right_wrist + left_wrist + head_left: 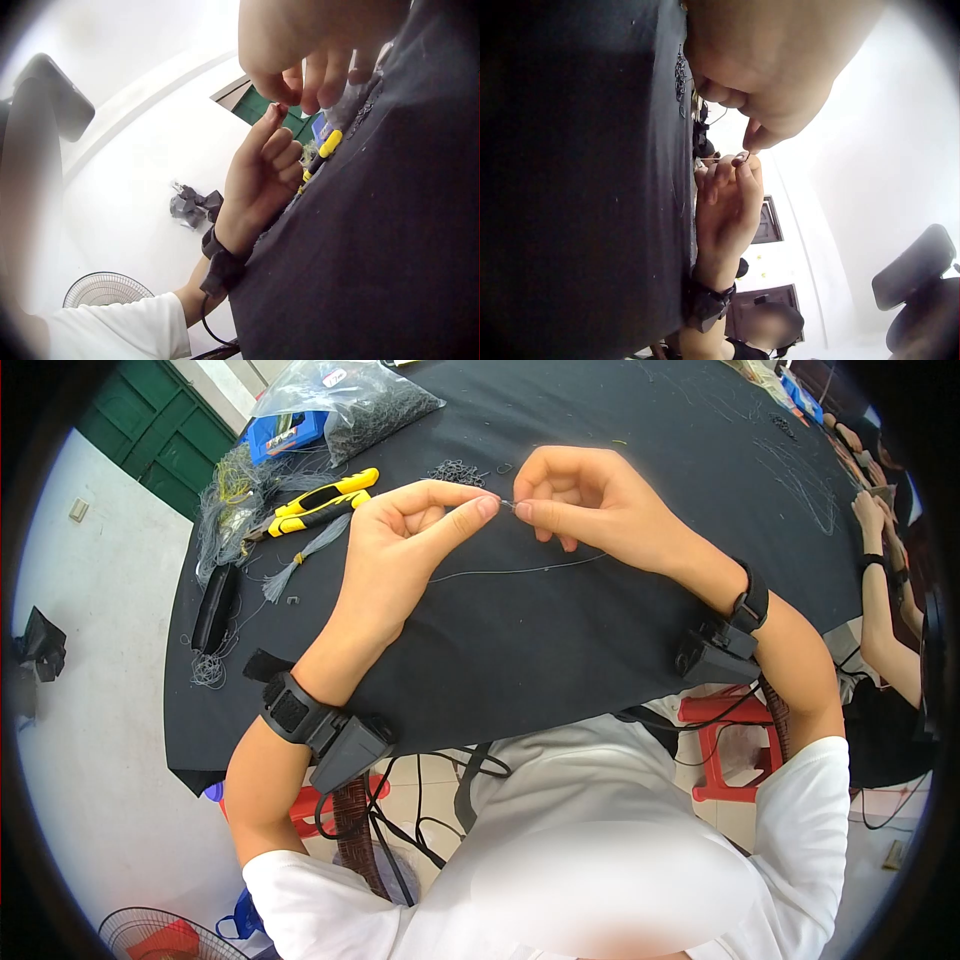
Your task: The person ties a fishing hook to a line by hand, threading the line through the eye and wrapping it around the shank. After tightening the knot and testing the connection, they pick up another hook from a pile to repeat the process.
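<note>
Both hands meet above the black cloth in the head view. My left hand [405, 545] pinches one end of a small thin piece [507, 504] between thumb and forefinger; my right hand [600, 505] pinches the other end. The piece is too small to make out clearly. A thin pale line [520, 571] runs below the hands, from near the left wrist toward the right hand. In the left wrist view the right hand [727, 202] faces the left hand [772, 67]. Just behind the fingertips lies a small pile of dark metal pieces [458, 472].
Yellow-black pliers [325, 500], a tied bundle of strands [310, 555] and a black tool handle [215, 610] lie at the left. A clear bag of dark pieces [375, 420] and a blue box [285, 435] are behind. Other people's arms [875, 570] are at the right edge.
</note>
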### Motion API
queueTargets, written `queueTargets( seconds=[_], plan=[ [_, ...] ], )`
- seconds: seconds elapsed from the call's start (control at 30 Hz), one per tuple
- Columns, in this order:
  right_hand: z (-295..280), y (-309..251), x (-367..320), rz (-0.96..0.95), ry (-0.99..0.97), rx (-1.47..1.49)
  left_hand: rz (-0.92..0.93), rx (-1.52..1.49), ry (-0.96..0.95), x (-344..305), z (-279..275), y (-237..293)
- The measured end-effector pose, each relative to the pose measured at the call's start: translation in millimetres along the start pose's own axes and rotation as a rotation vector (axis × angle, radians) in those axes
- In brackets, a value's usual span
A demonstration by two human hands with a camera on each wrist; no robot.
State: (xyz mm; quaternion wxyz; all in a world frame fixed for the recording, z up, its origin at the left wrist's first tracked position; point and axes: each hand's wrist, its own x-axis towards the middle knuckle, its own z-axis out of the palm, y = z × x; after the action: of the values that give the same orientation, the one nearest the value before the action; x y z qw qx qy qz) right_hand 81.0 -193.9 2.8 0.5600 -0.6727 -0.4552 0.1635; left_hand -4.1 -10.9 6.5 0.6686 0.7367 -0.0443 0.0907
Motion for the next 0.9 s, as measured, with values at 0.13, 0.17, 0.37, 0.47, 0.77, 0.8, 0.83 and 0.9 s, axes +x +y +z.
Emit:
queueTargets(
  seconds=[0.13,0.17,0.37,0.47,0.77,0.8,0.83,0.9],
  plan=[
    [0.2,0.4,-0.4,0.011,0.011,-0.007,0.006,-0.02,0.0,0.3,-1.9,-2.3],
    [-0.2,0.2,-0.3,0.014,0.011,-0.004,0.012,-0.027,0.0,0.6,-1.7,-2.8],
    [-0.4,5.9,0.4,-0.06,0.008,-0.014,0.015,-0.03,-0.013,0.4,-2.0,-3.4],
    [-1.3,9.3,0.4,-0.039,0.009,-0.04,0.024,-0.036,-0.022,0.6,-2.2,-5.8],
    [-0.8,4.0,1.4,-0.018,-0.003,-0.057,0.009,-0.031,-0.042,-0.2,-1.1,-3.4],
    [-0.7,4.1,1.5,-0.015,-0.006,-0.046,0.01,-0.027,-0.044,-0.1,-0.9,-3.4],
    [-0.3,4.5,1.6,-0.018,-0.01,-0.024,0.016,-0.023,-0.048,-0.2,-1.1,-3.6],
    [0.5,6.0,1.8,-0.024,-0.02,0.023,0.024,-0.017,-0.055,-0.3,-1.3,-4.2]
  ],
)
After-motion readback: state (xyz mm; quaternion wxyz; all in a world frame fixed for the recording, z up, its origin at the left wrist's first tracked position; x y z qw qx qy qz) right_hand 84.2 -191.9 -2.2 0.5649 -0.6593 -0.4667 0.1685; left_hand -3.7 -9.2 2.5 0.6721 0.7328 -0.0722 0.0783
